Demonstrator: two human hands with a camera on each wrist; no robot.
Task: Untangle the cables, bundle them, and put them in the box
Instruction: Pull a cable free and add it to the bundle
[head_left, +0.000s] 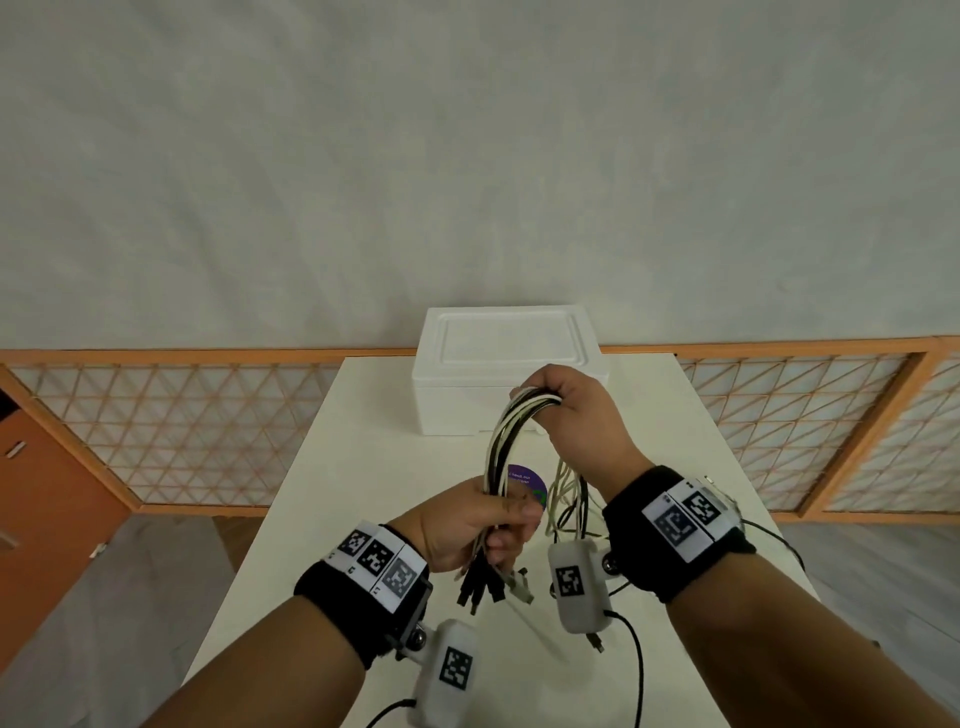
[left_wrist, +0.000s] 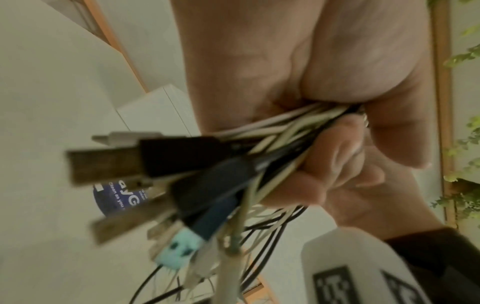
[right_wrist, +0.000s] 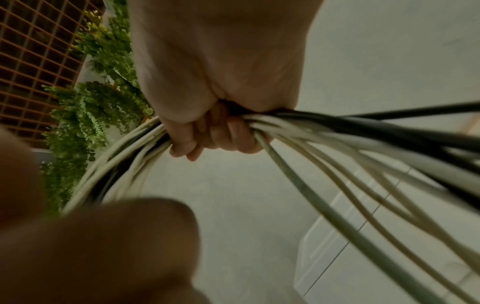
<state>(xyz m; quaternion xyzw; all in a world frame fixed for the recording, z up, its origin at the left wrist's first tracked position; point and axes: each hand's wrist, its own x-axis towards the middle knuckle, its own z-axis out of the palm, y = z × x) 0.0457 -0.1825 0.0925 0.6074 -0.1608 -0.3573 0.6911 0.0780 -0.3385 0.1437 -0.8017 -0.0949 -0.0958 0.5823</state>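
Observation:
A bunch of black and white cables (head_left: 501, 441) arches between both hands above the white table (head_left: 332, 467). My left hand (head_left: 475, 525) grips the bunch near its plug ends; black USB plugs (head_left: 480, 590) stick out below the fist, and show close up as plugs (left_wrist: 166, 158) in the left wrist view. My right hand (head_left: 566, 410) grips the top of the loop, fingers (right_wrist: 221, 135) curled round the cables (right_wrist: 337, 131). More cable (head_left: 569, 499) hangs down under the right wrist. The closed white foam box (head_left: 506, 353) stands at the table's far edge, right behind the right hand.
A round purple sticker or disc (head_left: 527, 480) lies on the table beneath the cables. Thin black leads (head_left: 636, 670) run from the wrist cameras over the near table. An orange lattice fence (head_left: 182, 431) lines the wall behind; green foliage (right_wrist: 96, 98) shows in the right wrist view.

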